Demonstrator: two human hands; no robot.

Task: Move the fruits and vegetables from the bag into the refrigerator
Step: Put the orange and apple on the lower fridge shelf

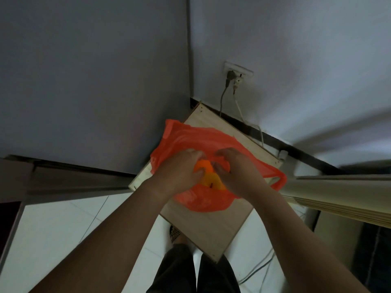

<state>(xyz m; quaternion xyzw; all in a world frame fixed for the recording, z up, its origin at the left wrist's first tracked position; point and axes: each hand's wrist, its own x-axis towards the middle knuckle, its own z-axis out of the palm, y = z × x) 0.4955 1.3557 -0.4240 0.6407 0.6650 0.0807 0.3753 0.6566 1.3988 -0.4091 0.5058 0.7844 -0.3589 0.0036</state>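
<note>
An orange-red plastic bag (203, 138) lies on a small wooden table (203, 227) in the corner of the room. Inside its mouth I see an orange fruit (203, 166) and, just below it, a yellow fruit (212, 180) with a dark stem spot. My left hand (179, 170) is in the bag with its fingers curled around the orange fruit. My right hand (237, 170) is on the other side, its fingers bent down at the bag's edge beside the fruit. The rest of the bag's contents are hidden. No refrigerator interior is visible.
A tall grey panel (95, 81) rises at the left, next to the table. A wall socket (238, 72) with two plugs and hanging cables sits behind. A pale slatted unit (338, 193) juts in at the right. Cables lie on the white tiled floor (63, 233).
</note>
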